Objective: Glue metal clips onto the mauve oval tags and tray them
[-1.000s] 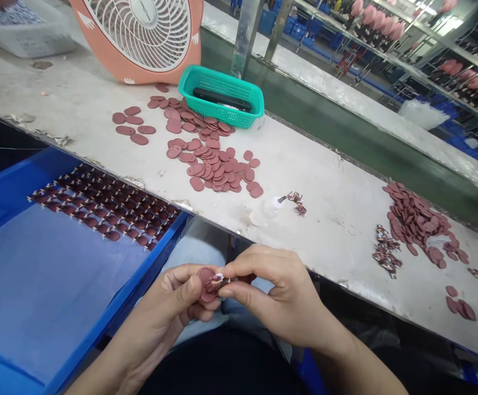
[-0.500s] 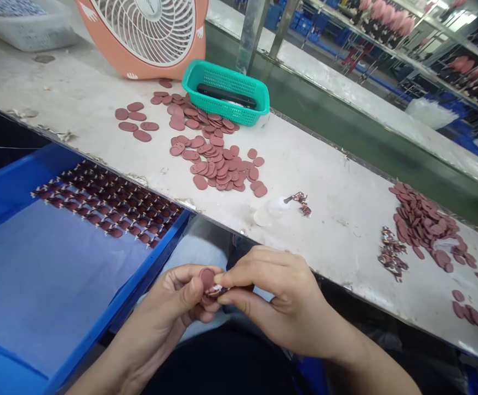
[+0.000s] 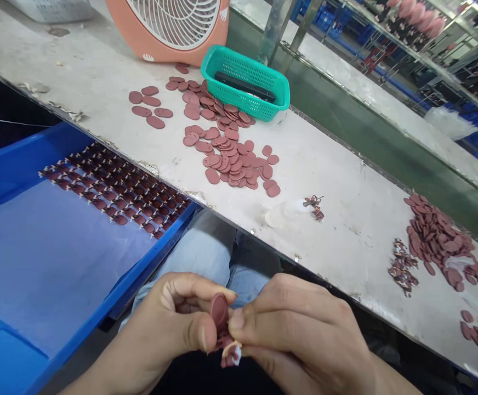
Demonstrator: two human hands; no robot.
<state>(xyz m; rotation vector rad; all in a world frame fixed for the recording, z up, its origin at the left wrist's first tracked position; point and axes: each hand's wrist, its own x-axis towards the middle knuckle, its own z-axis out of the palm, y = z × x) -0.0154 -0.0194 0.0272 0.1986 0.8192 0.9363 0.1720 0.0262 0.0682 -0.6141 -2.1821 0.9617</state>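
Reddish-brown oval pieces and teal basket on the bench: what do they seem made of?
The matte reddish-brown oval pieces look like rubber or soft plastic, dull, sheenless. The teal mesh basket looks like glossy moulded plastic with a regular lattice.

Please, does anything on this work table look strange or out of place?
The front edge of the table looks damaged, with torn, peeling scraps near the blue tray. Also, a small clump of maroon pieces lies alone beside a whitish patch, apart from the larger piles.
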